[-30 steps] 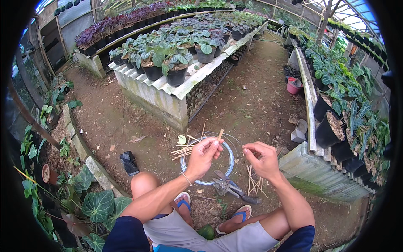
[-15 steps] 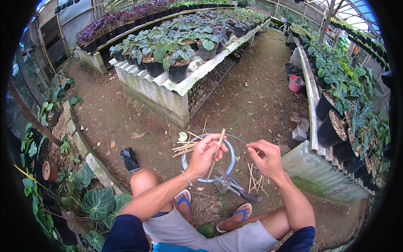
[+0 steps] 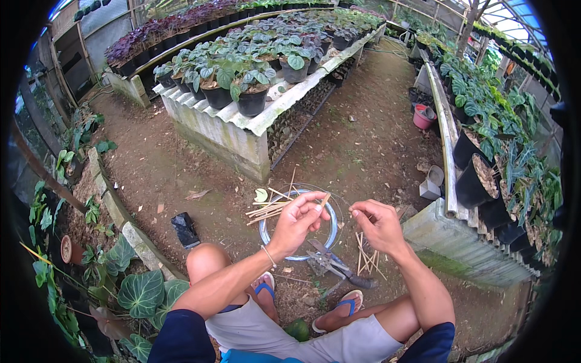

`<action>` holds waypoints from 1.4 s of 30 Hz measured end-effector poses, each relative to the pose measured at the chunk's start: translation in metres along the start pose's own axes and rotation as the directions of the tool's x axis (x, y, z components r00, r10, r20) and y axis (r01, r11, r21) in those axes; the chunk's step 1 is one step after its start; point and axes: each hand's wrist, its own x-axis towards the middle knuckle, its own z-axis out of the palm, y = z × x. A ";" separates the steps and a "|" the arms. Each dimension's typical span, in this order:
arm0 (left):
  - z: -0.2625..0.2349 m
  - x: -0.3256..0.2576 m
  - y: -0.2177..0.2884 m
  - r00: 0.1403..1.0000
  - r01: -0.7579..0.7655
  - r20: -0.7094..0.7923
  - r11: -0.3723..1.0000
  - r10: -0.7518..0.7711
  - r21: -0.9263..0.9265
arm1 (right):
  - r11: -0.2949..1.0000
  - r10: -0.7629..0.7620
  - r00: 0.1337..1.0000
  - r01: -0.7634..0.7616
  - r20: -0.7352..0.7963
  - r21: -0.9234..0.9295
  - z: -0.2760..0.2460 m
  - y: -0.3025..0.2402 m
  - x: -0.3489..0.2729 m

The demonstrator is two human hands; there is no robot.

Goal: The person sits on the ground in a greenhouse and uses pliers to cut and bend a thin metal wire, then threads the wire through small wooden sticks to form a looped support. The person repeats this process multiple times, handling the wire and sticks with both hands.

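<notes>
My left hand [image 3: 298,222] is closed round a thin bamboo stick [image 3: 325,199]; only a short upper length shows past the fingers. To its right, my right hand [image 3: 380,225] is pinched on what looks like a thin wire end [image 3: 351,209], faint against the soil. Below my left hand lies a coil of silvery wire [image 3: 264,233] on the ground. Several bamboo sticks [image 3: 266,212] rest across the coil's left side. More sticks [image 3: 367,259] lie below my right hand. A pair of pliers [image 3: 331,265] sits at the coil's lower right edge.
A bench [image 3: 209,142] with a corrugated top carries potted plants [image 3: 251,100] ahead. Another plant bench [image 3: 460,242] stands close on the right. A black packet [image 3: 184,230] lies on the soil at left, near a low stone edging [image 3: 142,248]. My sandalled feet flank the pliers.
The stick in my left hand has tilted, so its lower length below the hand no longer shows. My right hand has moved slightly left and down, still pinched.
</notes>
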 end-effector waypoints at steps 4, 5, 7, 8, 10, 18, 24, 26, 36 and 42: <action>-0.001 -0.001 0.002 1.000 0.011 0.028 0.999 -0.010 -0.036 | 0.993 0.092 0.995 -0.095 0.038 0.073 0.003 0.004 -0.001; -0.001 -0.001 0.002 0.999 0.016 0.032 0.999 -0.015 -0.040 | 0.997 0.039 0.998 -0.042 0.038 0.061 0.003 0.004 -0.001; -0.001 -0.001 0.002 0.999 0.016 0.035 0.999 -0.015 -0.039 | 0.999 0.024 0.997 -0.026 0.067 0.030 0.001 0.005 -0.001; -0.001 -0.001 0.002 0.999 0.016 0.036 0.999 -0.015 -0.038 | 1.000 0.020 0.997 -0.022 0.070 0.022 0.001 0.004 -0.001; -0.002 0.000 0.002 0.999 0.015 0.040 1.000 -0.013 -0.027 | 0.999 0.036 0.996 -0.036 0.086 0.004 0.000 0.004 -0.001; -0.001 0.000 -0.001 1.000 0.021 0.003 0.999 -0.021 0.029 | 0.990 0.086 0.993 -0.094 0.077 0.108 0.001 0.002 -0.002; 0.000 0.001 -0.003 0.999 0.007 -0.044 0.999 -0.005 0.043 | 0.991 0.083 0.991 -0.093 0.103 0.100 0.001 0.005 0.000; -0.001 0.004 -0.004 0.997 0.040 -0.074 0.997 -0.035 0.067 | 0.955 0.220 0.964 -0.244 0.150 0.170 0.001 0.007 -0.002; 0.002 0.008 -0.013 0.986 0.024 -0.166 0.999 -0.016 0.048 | 0.826 0.362 0.893 -0.440 0.267 0.352 0.000 0.021 0.004; 0.005 0.006 -0.011 0.984 0.011 -0.180 0.996 0.004 0.083 | 0.826 0.411 0.865 -0.487 0.287 0.285 0.000 0.015 0.005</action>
